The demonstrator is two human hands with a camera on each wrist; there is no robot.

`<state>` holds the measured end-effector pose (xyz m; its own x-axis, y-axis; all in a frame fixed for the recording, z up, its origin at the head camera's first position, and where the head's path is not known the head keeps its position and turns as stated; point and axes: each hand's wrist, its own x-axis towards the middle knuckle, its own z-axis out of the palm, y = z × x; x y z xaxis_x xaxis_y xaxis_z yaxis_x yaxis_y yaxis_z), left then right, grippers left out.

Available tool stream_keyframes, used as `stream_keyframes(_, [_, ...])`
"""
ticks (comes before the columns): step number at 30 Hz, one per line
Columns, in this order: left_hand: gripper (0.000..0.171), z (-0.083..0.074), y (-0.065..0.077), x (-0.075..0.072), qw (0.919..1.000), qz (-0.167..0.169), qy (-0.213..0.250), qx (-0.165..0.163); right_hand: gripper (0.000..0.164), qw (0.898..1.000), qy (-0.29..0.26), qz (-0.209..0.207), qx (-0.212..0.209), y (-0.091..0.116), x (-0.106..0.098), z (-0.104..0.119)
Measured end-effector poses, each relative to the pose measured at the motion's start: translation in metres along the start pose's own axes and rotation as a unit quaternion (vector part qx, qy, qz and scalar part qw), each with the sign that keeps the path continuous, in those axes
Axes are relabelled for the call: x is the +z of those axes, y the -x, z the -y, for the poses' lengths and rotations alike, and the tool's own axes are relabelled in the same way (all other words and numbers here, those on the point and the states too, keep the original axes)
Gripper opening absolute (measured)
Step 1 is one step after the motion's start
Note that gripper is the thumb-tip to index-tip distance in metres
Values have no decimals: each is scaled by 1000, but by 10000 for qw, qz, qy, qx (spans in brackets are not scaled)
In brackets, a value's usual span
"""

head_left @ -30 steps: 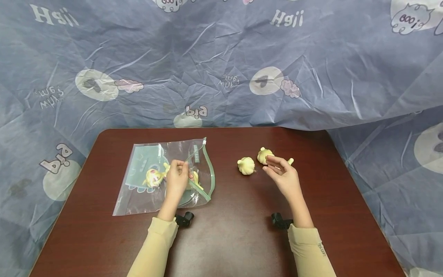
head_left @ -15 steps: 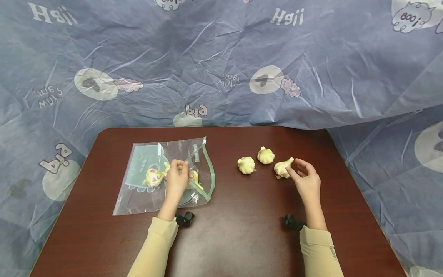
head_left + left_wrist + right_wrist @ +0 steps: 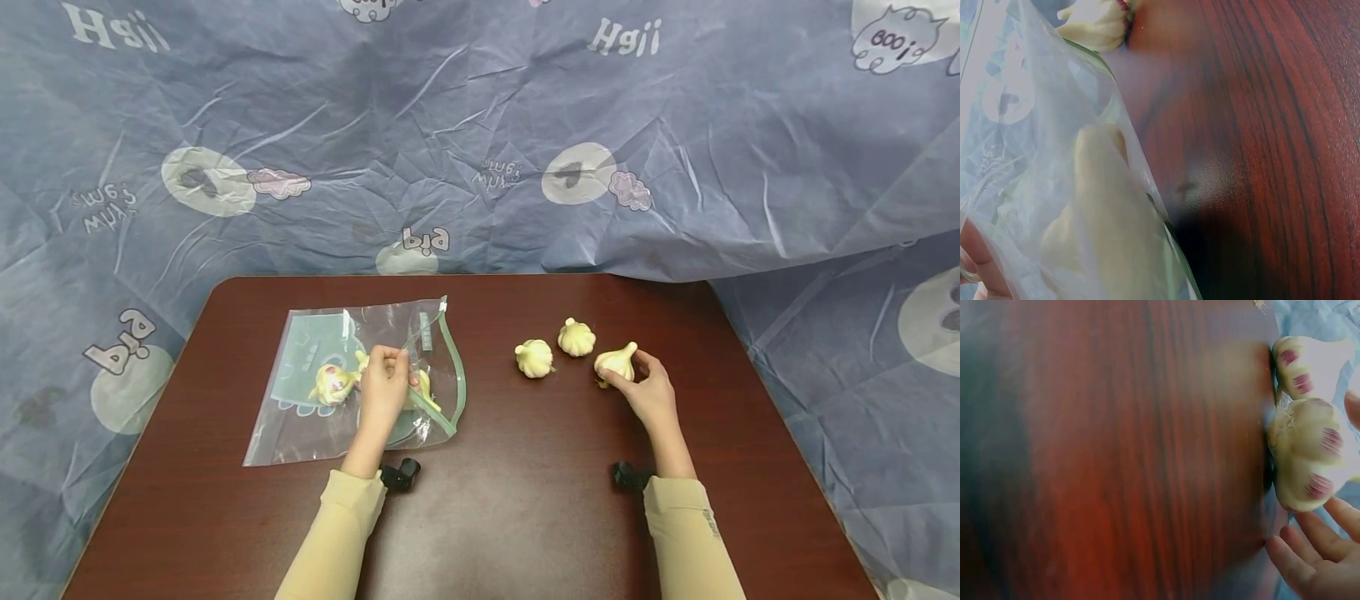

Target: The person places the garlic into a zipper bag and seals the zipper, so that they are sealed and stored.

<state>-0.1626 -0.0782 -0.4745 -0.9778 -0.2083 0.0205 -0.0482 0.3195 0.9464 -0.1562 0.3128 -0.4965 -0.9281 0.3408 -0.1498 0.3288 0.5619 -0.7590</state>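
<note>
A clear zip-lock bag (image 3: 270,433) with a green-edged mouth lies at left on the table, its opening facing right. My left hand (image 3: 385,383) pinches the upper layer at the mouth and keeps it raised. Inside are garlic bulbs (image 3: 334,385), one partly behind that hand; a blurred bulb (image 3: 1116,219) shows through the plastic in the left wrist view. At right, my right hand (image 3: 651,392) has thumb and fingers round a garlic bulb (image 3: 617,363), which sits on the table with its stem up. In the right wrist view, fingertips meet this purple-streaked bulb (image 3: 1313,453).
Two more garlic bulbs, one nearer (image 3: 534,358) and one farther back (image 3: 577,337), stand between the bag and my right hand. The dark red-brown table (image 3: 495,517) ends at a printed blue-grey cloth (image 3: 480,167) hanging behind it.
My right hand moved right past the two bulbs, then came back slightly left and closed round the rightmost bulb. The left hand and bag have stayed put.
</note>
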Motion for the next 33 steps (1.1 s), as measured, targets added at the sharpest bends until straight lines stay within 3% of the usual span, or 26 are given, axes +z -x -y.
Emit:
stream_keyframes(12, [15, 1, 1, 0, 9999, -67, 34, 75, 95, 9979, 497, 385, 161, -10, 8, 1])
stream_keyframes(26, [15, -1, 0, 0, 9998, -117, -157, 66, 83, 9992, 390, -55, 52, -6, 11, 0])
stream_keyframes(33, [17, 0, -2, 0, 9999, -84, -108, 29, 78, 9986, 80, -423, -309, 1, 10, 9])
